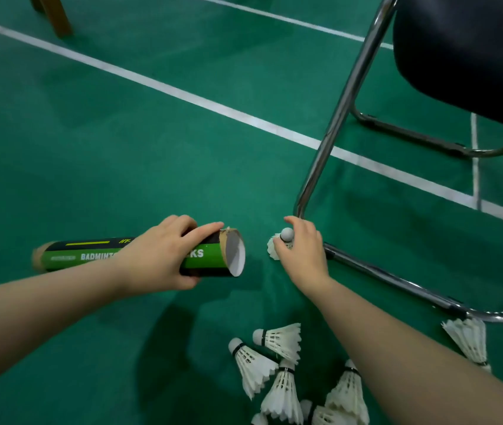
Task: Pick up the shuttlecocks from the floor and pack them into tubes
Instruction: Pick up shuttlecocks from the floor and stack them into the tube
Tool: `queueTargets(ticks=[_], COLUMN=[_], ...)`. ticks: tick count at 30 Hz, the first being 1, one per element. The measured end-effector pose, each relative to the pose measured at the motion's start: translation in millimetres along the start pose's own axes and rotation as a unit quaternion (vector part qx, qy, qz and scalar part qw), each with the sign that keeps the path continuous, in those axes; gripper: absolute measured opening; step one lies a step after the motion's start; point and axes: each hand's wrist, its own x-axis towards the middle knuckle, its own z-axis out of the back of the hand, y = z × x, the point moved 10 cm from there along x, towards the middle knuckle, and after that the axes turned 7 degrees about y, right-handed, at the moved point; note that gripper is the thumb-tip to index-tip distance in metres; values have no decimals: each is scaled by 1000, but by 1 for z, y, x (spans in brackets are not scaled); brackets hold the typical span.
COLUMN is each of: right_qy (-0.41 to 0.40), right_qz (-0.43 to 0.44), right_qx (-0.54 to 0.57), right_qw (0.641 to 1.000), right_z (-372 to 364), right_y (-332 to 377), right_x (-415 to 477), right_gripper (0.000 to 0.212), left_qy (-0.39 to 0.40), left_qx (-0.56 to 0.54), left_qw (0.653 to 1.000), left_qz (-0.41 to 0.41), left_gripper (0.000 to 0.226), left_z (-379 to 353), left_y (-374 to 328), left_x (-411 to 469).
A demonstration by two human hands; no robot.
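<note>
one tube (140, 256), two hands, left (155, 259) and right (302, 250), one chair (366, 265), one held shuttlecock (278, 243), at least seven loose shuttlecocks (281, 340) on the floor.

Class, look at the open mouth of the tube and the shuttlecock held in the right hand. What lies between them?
Nothing but bare green floor. In the head view, a short empty gap separates the tube mouth from the shuttlecock in the right hand.

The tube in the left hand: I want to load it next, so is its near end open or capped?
Open. The tube in the left hand shows a bare cardboard rim and pale inner wall, no cap.
</note>
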Motion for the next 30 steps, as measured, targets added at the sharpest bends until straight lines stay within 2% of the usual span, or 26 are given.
queueTargets(ticks=[4, 8, 10, 16, 19, 23, 26, 30], right_qy=[7, 40, 32, -3, -16, 5, 16, 48], right_qz=[-45, -68, -73, -116, -77, 9, 70, 119], right_qx=[-80, -83, -67, 66, 151, 231, 252, 228], right_qw=[996, 993, 995, 991, 985, 973, 965, 965], right_z=[-11, -25, -23, 11, 29, 46, 54, 52], right_y=[-20, -27, -28, -36, -21, 15, 40, 60], right_x=[24, 32, 30, 15, 6, -14, -35, -63], right_gripper=[48, 31, 23, 23, 30, 62, 64, 63], left_qy=[0, 7, 13, 20, 25, 35, 44, 43], left_qx=[-10, -15, -13, -16, -23, -35, -36, -36], left_qw=[1000, 1000, 1000, 999, 999, 997, 997, 998], left_qz=[9, 14, 12, 23, 41, 59, 51, 22], left_gripper=[83, 84, 85, 88, 88, 92, 93, 94], left_z=[-3, -4, -7, -10, -9, -9, -8, -4], left_y=[3, 5, 5, -1, -2, -9, -24, -47], left_x=[4, 4, 4, 9, 10, 10, 12, 14])
